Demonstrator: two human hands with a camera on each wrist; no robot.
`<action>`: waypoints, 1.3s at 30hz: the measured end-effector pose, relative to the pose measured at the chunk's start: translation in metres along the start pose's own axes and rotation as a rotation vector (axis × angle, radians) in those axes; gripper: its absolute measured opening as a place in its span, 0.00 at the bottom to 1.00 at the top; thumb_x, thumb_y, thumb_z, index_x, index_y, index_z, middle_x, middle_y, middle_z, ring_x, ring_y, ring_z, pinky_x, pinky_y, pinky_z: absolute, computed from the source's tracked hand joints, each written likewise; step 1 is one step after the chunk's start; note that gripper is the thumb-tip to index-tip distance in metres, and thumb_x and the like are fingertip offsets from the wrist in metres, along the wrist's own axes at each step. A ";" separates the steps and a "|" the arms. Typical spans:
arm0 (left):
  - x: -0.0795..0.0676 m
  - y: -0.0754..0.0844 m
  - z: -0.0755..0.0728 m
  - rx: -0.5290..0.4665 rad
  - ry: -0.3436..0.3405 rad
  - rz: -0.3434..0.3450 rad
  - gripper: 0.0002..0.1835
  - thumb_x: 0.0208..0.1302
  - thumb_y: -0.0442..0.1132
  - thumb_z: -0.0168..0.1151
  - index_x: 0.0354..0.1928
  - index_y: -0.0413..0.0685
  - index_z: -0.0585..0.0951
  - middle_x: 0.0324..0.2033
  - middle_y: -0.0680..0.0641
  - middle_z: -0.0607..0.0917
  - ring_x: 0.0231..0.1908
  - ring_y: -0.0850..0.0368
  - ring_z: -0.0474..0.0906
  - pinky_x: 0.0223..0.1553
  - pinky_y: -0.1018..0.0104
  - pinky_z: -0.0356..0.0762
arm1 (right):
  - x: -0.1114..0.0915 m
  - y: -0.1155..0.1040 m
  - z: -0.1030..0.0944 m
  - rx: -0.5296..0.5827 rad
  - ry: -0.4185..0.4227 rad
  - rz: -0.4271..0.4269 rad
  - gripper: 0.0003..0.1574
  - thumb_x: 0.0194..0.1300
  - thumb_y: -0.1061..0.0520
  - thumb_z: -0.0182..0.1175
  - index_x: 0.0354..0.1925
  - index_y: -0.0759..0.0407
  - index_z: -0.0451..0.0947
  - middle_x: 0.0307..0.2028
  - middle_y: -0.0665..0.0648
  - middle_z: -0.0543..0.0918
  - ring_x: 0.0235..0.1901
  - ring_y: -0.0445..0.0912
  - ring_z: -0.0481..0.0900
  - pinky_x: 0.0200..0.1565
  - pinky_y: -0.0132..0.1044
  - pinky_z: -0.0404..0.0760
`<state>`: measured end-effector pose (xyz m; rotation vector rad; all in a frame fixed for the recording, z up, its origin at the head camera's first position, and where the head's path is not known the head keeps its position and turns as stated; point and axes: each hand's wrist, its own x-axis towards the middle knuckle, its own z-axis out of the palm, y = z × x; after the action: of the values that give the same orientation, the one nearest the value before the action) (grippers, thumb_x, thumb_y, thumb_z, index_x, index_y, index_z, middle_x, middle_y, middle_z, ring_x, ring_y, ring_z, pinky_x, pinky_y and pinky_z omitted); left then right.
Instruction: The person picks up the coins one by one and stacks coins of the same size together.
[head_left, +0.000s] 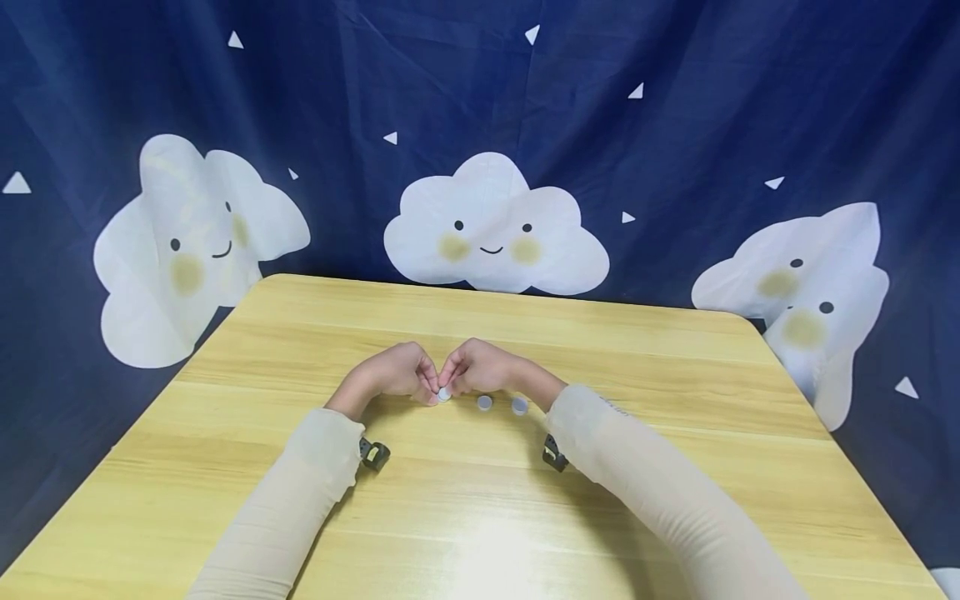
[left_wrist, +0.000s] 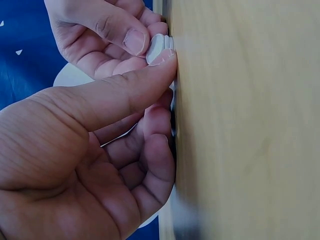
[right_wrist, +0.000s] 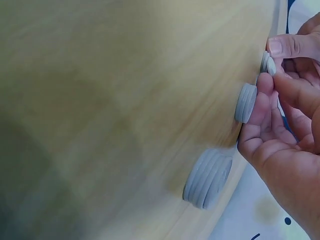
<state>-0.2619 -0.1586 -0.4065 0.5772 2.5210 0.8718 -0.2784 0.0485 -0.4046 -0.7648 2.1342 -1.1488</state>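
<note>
A short stack of grey-white round discs (left_wrist: 169, 43) stands on the table between the fingertips of both hands. My left hand (head_left: 405, 372) holds this stack at its left side, the thumb against its edge. From the right, my right hand (head_left: 480, 367) pinches the top disc (right_wrist: 271, 65), which sits slightly askew on those below. Fingers partly hide the stack in every view. Beside the right hand are two more stacks of like discs: a nearer one (right_wrist: 246, 103) and a taller one (right_wrist: 207, 179) farther right, under the right wrist in the head view.
The light wood-grain table (head_left: 450, 483) reaches to a dark blue curtain (head_left: 480, 83) with printed clouds behind it. A black wrist strap mount (head_left: 373, 455) hangs below the left sleeve, another mount (head_left: 555, 453) below the right.
</note>
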 end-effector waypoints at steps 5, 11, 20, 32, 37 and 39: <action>-0.001 0.002 0.000 0.000 -0.004 -0.009 0.07 0.55 0.35 0.79 0.31 0.46 0.87 0.26 0.52 0.85 0.30 0.59 0.76 0.39 0.65 0.76 | -0.002 -0.001 -0.001 0.048 0.014 0.041 0.09 0.62 0.74 0.62 0.42 0.71 0.84 0.30 0.58 0.86 0.29 0.44 0.78 0.36 0.32 0.79; -0.001 0.002 0.000 -0.015 -0.006 -0.017 0.07 0.55 0.34 0.79 0.32 0.46 0.87 0.27 0.51 0.85 0.31 0.58 0.76 0.38 0.65 0.76 | -0.003 0.000 -0.002 0.064 0.014 0.052 0.09 0.65 0.74 0.61 0.42 0.71 0.84 0.30 0.57 0.86 0.28 0.43 0.77 0.37 0.32 0.79; -0.001 0.003 0.000 -0.012 -0.003 -0.025 0.07 0.55 0.35 0.79 0.32 0.46 0.87 0.26 0.52 0.85 0.30 0.59 0.77 0.38 0.65 0.77 | -0.002 -0.001 -0.001 -0.037 0.025 0.071 0.09 0.59 0.71 0.68 0.41 0.68 0.85 0.33 0.55 0.87 0.32 0.42 0.80 0.39 0.31 0.80; 0.001 0.001 0.000 -0.006 0.001 -0.014 0.07 0.54 0.34 0.79 0.31 0.45 0.88 0.25 0.52 0.86 0.29 0.59 0.77 0.37 0.65 0.77 | -0.002 -0.004 0.001 -0.052 0.019 0.079 0.11 0.57 0.72 0.72 0.40 0.68 0.85 0.33 0.57 0.87 0.32 0.43 0.81 0.39 0.31 0.81; 0.000 0.001 0.000 -0.008 0.003 -0.016 0.07 0.53 0.34 0.79 0.31 0.45 0.88 0.25 0.52 0.86 0.29 0.59 0.77 0.37 0.65 0.77 | -0.002 -0.003 0.001 -0.048 0.024 0.082 0.11 0.58 0.72 0.71 0.41 0.68 0.85 0.33 0.57 0.87 0.32 0.42 0.81 0.39 0.31 0.81; 0.000 0.001 0.000 -0.005 0.002 -0.016 0.07 0.54 0.34 0.79 0.31 0.46 0.87 0.25 0.52 0.86 0.29 0.59 0.77 0.37 0.65 0.77 | -0.001 -0.002 0.001 -0.055 0.025 0.080 0.11 0.58 0.71 0.72 0.41 0.68 0.85 0.33 0.56 0.87 0.32 0.42 0.81 0.40 0.30 0.81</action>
<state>-0.2614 -0.1575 -0.4060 0.5538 2.5215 0.8732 -0.2764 0.0481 -0.4029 -0.6859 2.2045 -1.0679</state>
